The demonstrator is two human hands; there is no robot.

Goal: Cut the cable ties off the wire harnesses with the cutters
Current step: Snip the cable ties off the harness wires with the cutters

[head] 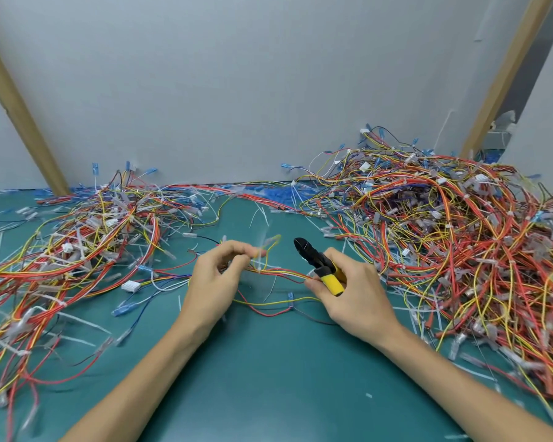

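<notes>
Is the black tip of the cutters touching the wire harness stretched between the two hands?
Apart. The head view shows green mat between the tip of the cutters and the wire harness below it.

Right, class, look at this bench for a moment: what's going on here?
A person works at a green mat between a left heap and a right heap of wire harnesses. The left hand pinches one end of a small harness; the right hand grips the yellow-handled cutters and the harness's other end. The cutter jaws point up, clear of the wires, so nothing is being cut now. Loose white ties lie on the mat.
</notes>
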